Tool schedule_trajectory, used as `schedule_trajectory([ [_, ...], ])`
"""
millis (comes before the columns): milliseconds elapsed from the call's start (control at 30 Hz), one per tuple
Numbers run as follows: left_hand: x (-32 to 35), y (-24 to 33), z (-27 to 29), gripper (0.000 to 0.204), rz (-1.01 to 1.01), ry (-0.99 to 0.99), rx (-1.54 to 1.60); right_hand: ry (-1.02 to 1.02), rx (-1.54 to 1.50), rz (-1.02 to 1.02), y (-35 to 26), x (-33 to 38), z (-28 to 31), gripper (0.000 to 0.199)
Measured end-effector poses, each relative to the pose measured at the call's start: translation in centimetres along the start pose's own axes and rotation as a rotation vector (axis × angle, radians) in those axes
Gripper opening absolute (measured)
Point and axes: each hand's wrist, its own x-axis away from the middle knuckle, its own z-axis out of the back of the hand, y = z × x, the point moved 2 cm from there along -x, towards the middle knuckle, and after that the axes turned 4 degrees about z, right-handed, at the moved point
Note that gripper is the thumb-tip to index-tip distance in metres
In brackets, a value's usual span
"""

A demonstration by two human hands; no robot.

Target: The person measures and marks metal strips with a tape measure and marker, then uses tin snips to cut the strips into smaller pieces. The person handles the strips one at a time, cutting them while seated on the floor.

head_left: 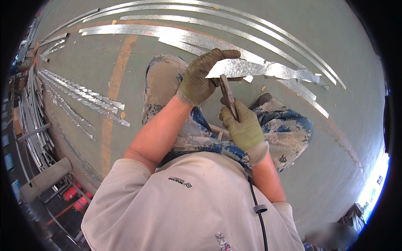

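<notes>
Sheet-metal strip is held up over the knees, long axis running left to right, pointed tip toward the left. Left hand is clamped on that tip to keep it steady. Right hand grips snips, blades pointing up into the strip's lower edge. More strips lie on the floor.

Grey-green concrete floor strewn with cut sheet metal.
An orange painted line runs near to far on the left. Long curved metal strips lie far across the floor; narrow jagged offcuts fan out at the left, beside bundled strips at the edge.
</notes>
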Motion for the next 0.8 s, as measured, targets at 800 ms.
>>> schedule_trajectory([
  [800, 0.0, -0.2, 0.0, 0.054, -0.024, 0.083, 0.075, -0.482, -1.183, -0.224, -1.6, 1.5, -0.5, 0.026],
])
